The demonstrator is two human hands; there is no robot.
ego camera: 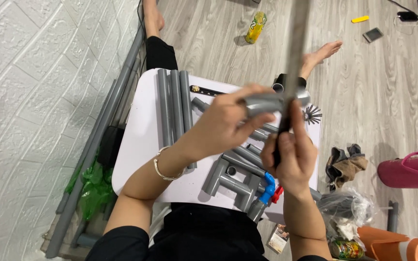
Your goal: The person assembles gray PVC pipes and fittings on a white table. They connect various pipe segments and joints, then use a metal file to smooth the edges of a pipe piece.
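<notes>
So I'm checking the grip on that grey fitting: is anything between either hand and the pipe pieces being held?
Nothing visible. The left hand wraps directly around the grey fitting, and the right hand grips the long pipe just below it, both held above the white table.

The person wears black clothing, its sleeves ending above the elbows. A thin silver bracelet [168,169] circles the left wrist. Both feet are bare.

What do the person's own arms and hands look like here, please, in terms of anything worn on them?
Both forearms are bare, with black sleeves ending near the elbows. The left hand has a thin silver-coloured bangle at its wrist. The right hand shows no ring, glove or wristband that I can see.
</notes>
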